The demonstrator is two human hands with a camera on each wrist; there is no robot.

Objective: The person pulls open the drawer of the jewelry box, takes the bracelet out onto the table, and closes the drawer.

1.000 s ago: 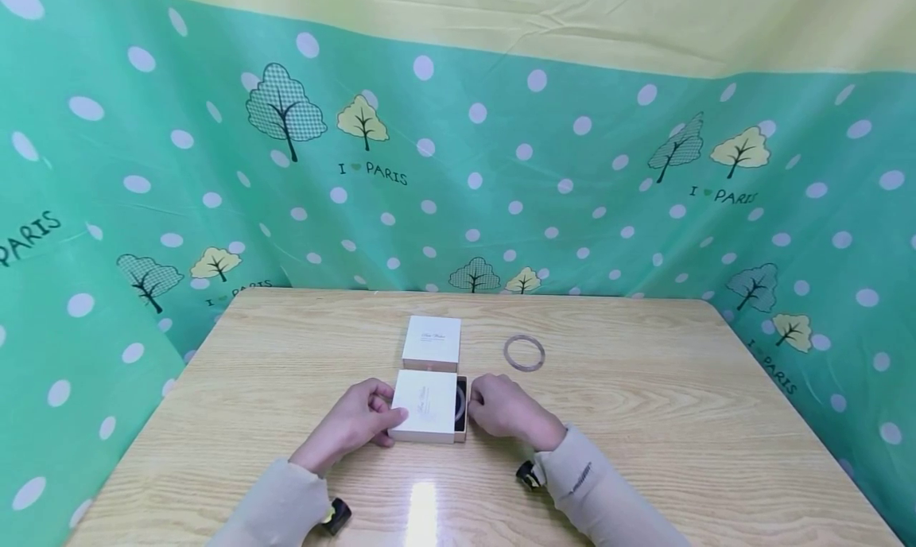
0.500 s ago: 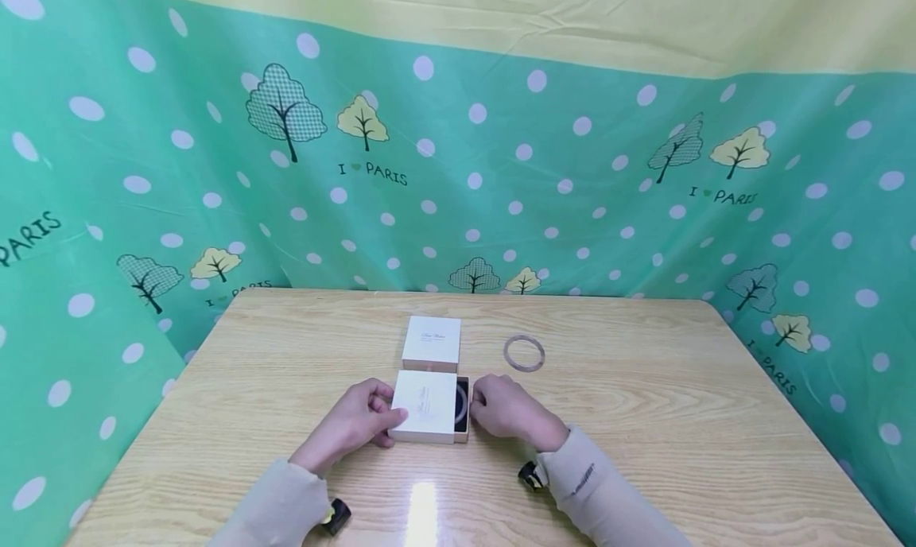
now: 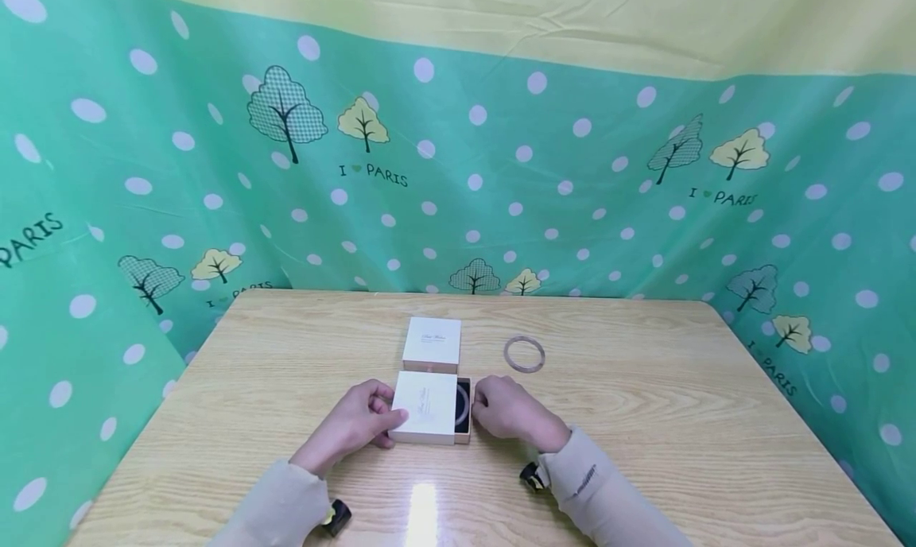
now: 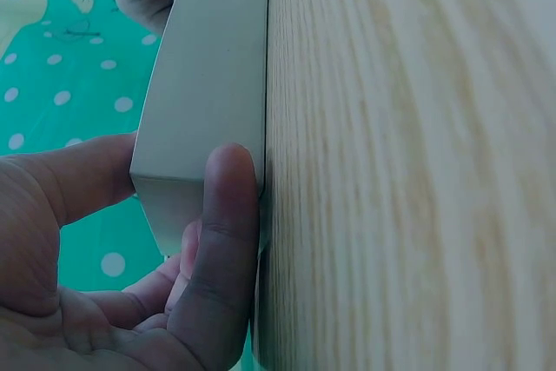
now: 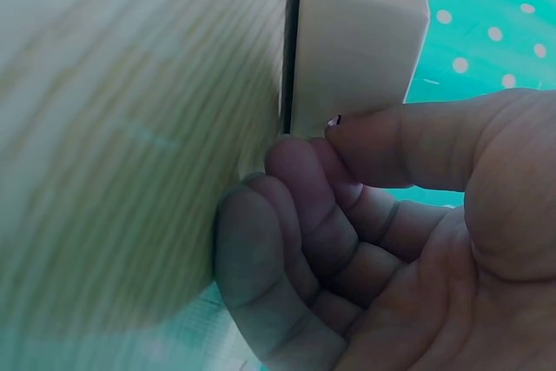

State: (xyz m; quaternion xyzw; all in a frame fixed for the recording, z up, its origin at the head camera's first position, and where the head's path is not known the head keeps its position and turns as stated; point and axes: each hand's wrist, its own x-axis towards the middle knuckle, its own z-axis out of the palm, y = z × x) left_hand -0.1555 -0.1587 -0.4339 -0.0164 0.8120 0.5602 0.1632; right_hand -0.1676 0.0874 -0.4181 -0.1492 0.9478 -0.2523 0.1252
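Observation:
My left hand [image 3: 354, 421] grips the near white drawer box [image 3: 424, 404] by its left end, thumb on top. In the left wrist view, the fingers rest along the side of the box's outer sleeve [image 4: 208, 76]. A tan drawer [image 5: 360, 49] sticks out of the sleeve's right end. My right hand [image 3: 510, 410] pinches a small pull at the drawer's end between thumb and forefinger; the fingers mostly hide the pull. Inside the drawer's dark lining, part of a bangle [image 3: 465, 408] shows; the sleeve covers the rest.
Directly behind stands a second white box [image 3: 432, 340] with printed lettering, closed. A loose purplish-grey bangle [image 3: 525, 369] lies to the right, beyond my right hand. All sit on a wooden table [image 3: 644, 420], with a green dotted curtain [image 3: 429, 173] hanging behind it.
The drawer has slid slightly further right out of its sleeve, and my right hand has moved right with it. The left hand and sleeve stay put.

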